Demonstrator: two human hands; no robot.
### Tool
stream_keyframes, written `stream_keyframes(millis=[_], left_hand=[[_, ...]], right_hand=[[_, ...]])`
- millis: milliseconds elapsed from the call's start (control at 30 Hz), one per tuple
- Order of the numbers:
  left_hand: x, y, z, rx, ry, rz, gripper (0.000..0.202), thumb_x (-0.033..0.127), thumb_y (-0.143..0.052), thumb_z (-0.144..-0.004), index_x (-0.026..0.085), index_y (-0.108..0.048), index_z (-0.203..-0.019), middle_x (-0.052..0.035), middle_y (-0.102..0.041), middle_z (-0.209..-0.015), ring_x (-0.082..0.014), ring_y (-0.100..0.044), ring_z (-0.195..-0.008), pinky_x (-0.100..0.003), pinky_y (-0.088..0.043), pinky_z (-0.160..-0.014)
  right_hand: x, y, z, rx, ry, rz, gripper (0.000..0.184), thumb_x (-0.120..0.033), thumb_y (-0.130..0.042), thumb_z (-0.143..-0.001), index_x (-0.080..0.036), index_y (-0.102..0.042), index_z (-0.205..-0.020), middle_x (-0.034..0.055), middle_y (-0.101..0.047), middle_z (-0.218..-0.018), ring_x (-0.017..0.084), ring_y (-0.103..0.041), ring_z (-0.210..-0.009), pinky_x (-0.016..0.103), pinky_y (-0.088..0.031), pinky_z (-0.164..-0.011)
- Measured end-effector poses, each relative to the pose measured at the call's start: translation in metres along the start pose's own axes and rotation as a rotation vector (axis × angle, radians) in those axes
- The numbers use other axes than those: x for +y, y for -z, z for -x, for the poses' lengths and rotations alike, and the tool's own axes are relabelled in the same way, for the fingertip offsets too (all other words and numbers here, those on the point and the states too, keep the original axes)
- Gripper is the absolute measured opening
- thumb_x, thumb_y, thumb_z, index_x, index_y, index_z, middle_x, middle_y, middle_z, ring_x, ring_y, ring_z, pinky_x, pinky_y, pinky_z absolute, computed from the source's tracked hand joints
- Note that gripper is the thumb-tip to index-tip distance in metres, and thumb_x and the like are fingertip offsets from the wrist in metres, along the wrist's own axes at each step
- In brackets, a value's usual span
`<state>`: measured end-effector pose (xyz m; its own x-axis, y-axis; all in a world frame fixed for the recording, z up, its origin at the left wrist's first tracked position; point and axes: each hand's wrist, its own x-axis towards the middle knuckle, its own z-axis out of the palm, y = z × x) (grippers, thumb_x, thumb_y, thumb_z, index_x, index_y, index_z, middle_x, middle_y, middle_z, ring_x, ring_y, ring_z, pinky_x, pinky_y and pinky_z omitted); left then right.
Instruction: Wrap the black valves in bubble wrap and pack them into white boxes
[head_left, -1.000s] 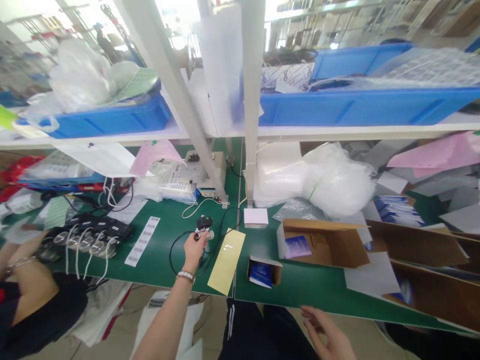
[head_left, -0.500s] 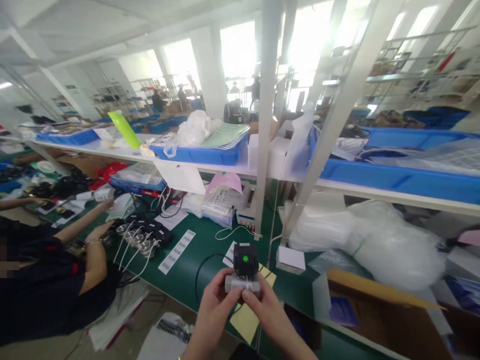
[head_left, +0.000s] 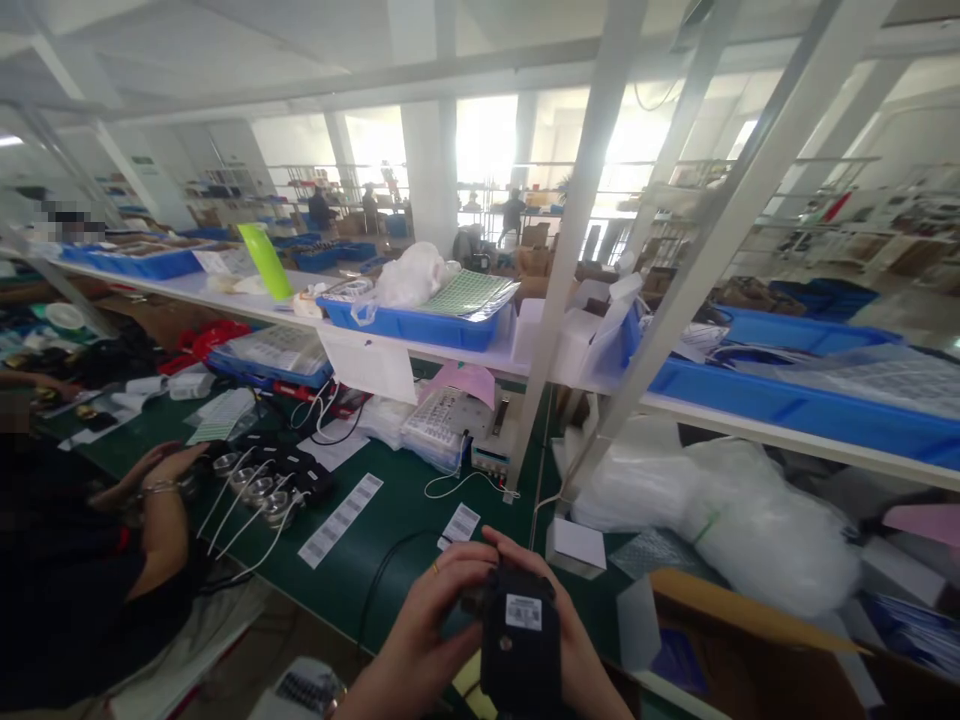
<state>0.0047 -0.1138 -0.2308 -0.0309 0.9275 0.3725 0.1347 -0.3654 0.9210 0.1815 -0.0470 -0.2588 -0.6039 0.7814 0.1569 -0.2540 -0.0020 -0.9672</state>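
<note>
A black device (head_left: 521,640), white label facing up, is held low over the near edge of the green counter (head_left: 401,485). The left hand (head_left: 429,628) is clamped on its 9 o'clock side. The right hand (head_left: 579,655) grips the 3 o'clock side, fingers curled over the top. At 10 o'clock lies a label strip (head_left: 341,520), and beyond it a co-worker's hand (head_left: 161,468) is beside cabled black units (head_left: 274,480). A plastic-wrapped bundle (head_left: 724,510) sits at 2 o'clock. At 11 o'clock, farthest, a blue bin (head_left: 420,326) stands on the shelf.

Bright backlight from blown-out far windows (head_left: 480,140), soft motion blur throughout, wide-angle bending at the edges.
</note>
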Motion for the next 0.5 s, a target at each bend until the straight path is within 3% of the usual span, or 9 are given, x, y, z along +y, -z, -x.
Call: stream_keyframes(millis=[167,333,500], left_hand=[[0.003,0.005,-0.007,-0.042,-0.035,-0.007,0.027,0.032,-0.068,-0.094,0.029,-0.069,-0.12,-0.0113,-0.068,-0.125,-0.0267,-0.065,-0.118,-0.034,-0.057,-0.095],[0.001,0.007,-0.012,-0.058,-0.017,-0.01,0.029,0.03,-0.069,-0.093,0.03,-0.068,-0.122,-0.0103,-0.067,-0.126,-0.0263,-0.064,-0.117,-0.036,-0.055,-0.099],[-0.006,0.007,-0.012,-0.039,0.032,0.016,0.03,0.03,-0.07,-0.092,0.028,-0.069,-0.122,-0.0126,-0.065,-0.129,-0.0291,-0.061,-0.122,-0.04,-0.052,-0.105]], right_hand=[[0.007,0.001,-0.004,-0.002,0.024,-0.008,0.056,-0.051,-0.077,-0.084,-0.035,-0.064,-0.136,0.0082,-0.054,-0.153,0.029,-0.05,-0.142,0.05,-0.041,-0.119],[0.0,-0.002,-0.009,0.043,0.008,0.009,0.053,-0.057,-0.069,-0.088,-0.033,-0.065,-0.135,0.0095,-0.057,-0.15,0.028,-0.051,-0.141,0.051,-0.036,-0.121],[-0.01,-0.006,-0.012,0.067,-0.009,-0.031,0.056,-0.055,-0.079,-0.081,-0.031,-0.068,-0.131,0.0107,-0.059,-0.148,0.031,-0.052,-0.14,0.053,-0.037,-0.121]])
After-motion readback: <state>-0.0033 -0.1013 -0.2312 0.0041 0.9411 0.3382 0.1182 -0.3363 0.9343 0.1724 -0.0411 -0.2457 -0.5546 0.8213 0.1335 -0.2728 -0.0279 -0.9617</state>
